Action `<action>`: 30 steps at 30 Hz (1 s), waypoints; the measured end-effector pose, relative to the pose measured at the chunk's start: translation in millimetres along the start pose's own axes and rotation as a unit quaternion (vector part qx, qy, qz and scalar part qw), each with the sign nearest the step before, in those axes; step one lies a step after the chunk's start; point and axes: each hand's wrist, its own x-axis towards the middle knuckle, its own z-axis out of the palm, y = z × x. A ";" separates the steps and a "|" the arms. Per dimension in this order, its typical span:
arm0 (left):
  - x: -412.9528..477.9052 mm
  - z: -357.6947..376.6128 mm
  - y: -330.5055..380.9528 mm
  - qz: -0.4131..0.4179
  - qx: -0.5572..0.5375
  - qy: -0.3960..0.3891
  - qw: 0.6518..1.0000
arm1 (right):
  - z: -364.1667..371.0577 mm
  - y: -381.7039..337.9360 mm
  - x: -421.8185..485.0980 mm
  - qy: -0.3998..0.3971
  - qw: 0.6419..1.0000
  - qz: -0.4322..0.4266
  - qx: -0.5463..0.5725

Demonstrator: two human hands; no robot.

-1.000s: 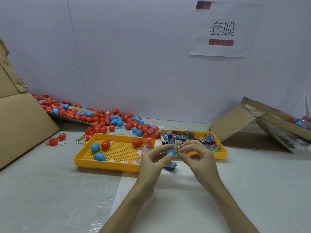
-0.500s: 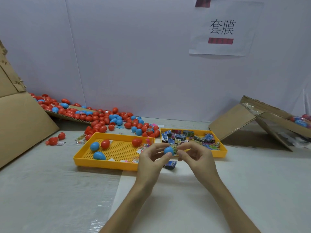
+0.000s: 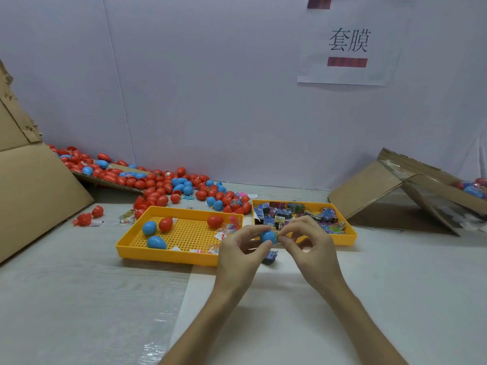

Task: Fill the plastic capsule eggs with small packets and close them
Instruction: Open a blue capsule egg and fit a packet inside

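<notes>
Wall sign [image 3: 350, 43] reading 套膜, hands pinching blue egg [image 3: 266, 236]

The left hand [image 3: 237, 256] and right hand [image 3: 313, 251] are bare, and so are both wrists. The left forearm [image 3: 205, 320] and right forearm [image 3: 361, 320] are bare too, uncovered down to the bottom edge of the view, which cuts them off. Both forearms are slender and narrow toward the wrists. The fingers [image 3: 250, 230] are long and thin. Nails are too small to make out.
</notes>
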 end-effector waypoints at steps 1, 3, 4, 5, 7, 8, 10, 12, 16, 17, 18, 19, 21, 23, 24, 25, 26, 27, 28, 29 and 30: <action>-0.4 0.6 0.3 0.006 0.006 0.002 1.000 | 0.1 -0.6 -0.1 0.001 1.000 -0.001 -0.001; -0.7 1.1 0.7 0.013 0.014 0.004 1.000 | 0.2 -1.3 -0.4 0.002 1.000 -0.003 -0.001; -0.8 1.1 1.0 0.014 0.017 0.004 1.000 | 0.3 -1.5 -0.5 0.002 1.000 -0.005 0.000; -1.0 1.1 1.3 0.016 0.020 0.005 1.000 | 0.3 -1.5 -0.7 0.002 1.000 -0.007 0.000; -1.2 1.2 1.4 0.018 0.022 0.005 1.000 | 0.6 -1.5 -0.9 0.000 1.000 -0.010 -0.002; -1.1 1.2 1.8 0.018 0.023 0.004 1.000 | 0.8 -1.2 -1.0 0.000 1.000 -0.011 -0.002; -1.2 1.5 2.4 0.020 0.026 0.002 0.999 | 1.3 -0.6 -1.2 -0.002 1.000 -0.010 0.000; -1.2 1.6 2.7 0.021 0.030 0.003 0.999 | 1.7 -0.3 -1.3 -0.003 1.000 -0.011 0.000; -1.8 1.8 2.1 0.022 0.033 0.005 0.999 | 2.6 0.7 -1.3 -0.006 1.000 -0.014 0.001; -2.0 1.8 2.1 0.022 0.035 0.005 0.999 | 2.5 1.1 -1.3 -0.007 1.000 -0.013 0.002; -2.2 1.5 2.0 0.023 0.036 0.006 0.999 | 2.6 1.5 -1.2 -0.008 1.000 -0.011 0.003; -2.5 1.1 1.9 0.024 0.035 0.006 0.999 | 2.5 1.8 -1.3 -0.009 1.000 -0.010 0.005; -2.6 0.4 1.6 0.023 0.031 -0.002 0.999 | 2.2 1.8 -1.1 -0.009 1.000 -0.013 0.012; -2.7 0.8 1.7 0.019 0.024 -0.016 0.999 | 1.7 1.9 -0.7 -0.009 1.000 -0.016 0.018; -2.5 1.2 2.0 0.014 0.017 -0.021 1.000 | 1.8 2.3 -0.7 -0.008 1.000 -0.016 0.019; -2.2 1.4 2.2 0.007 0.006 -0.024 1.000 | 2.1 2.9 -0.8 -0.007 1.000 -0.013 0.020; -1.8 1.3 2.6 -0.004 -0.009 -0.023 1.000 | 2.7 3.3 -1.0 -0.004 1.000 -0.005 0.024; -1.2 1.0 2.9 -0.018 -0.026 -0.019 0.999 | 3.2 3.2 -1.1 0.001 0.999 0.007 0.032; -0.7 0.3 2.8 -0.033 -0.043 -0.011 0.998 | 3.8 2.7 -1.2 0.008 0.999 0.019 0.043; 0.0 -0.5 2.6 -0.047 -0.061 -0.002 0.997 | 4.3 2.5 -1.6 0.015 0.998 0.022 0.051; 0.8 -1.3 2.2 -0.060 -0.080 0.007 0.995 | 4.8 2.4 -2.0 0.020 0.998 0.012 0.051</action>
